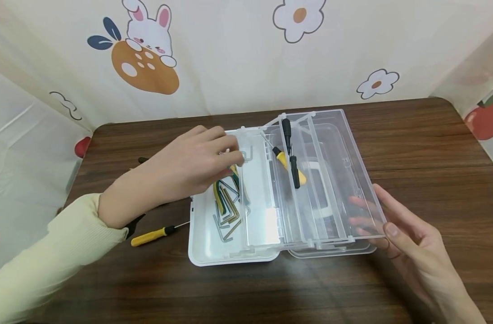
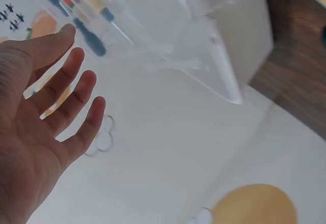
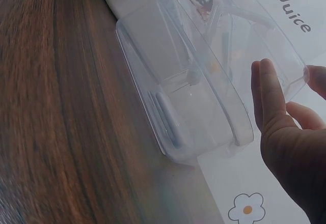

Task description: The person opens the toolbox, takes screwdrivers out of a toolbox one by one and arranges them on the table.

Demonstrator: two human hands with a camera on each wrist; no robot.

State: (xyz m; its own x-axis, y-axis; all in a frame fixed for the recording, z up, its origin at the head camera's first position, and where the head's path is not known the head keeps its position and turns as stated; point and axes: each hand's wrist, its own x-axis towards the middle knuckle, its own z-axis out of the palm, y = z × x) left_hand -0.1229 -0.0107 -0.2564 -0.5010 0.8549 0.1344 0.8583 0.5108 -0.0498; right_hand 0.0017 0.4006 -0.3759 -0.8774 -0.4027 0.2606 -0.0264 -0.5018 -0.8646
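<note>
My right hand (image 1: 420,247) pinches the corner of a clear plastic tray (image 1: 345,130), thumb on top and fingers beneath. That tray holds a yellow-handled screwdriver (image 1: 282,157) and two black screwdrivers (image 1: 287,132). Over the white toolbox base (image 1: 205,249) hovers my left hand (image 1: 189,162), its fingers loosely bent and nothing between them in the left wrist view. Several hex keys (image 1: 230,211), silver and brass-coloured, lie in the base below it, partly hidden by that hand. The clear lid (image 1: 335,252) of the toolbox lies folded open under the tray.
Another yellow-handled screwdriver (image 1: 153,235) lies on the wooden table (image 1: 230,297) left of the base. Dark items beside it are mostly covered by the left forearm. A patterned curtain (image 1: 230,58) hangs behind the table's back edge.
</note>
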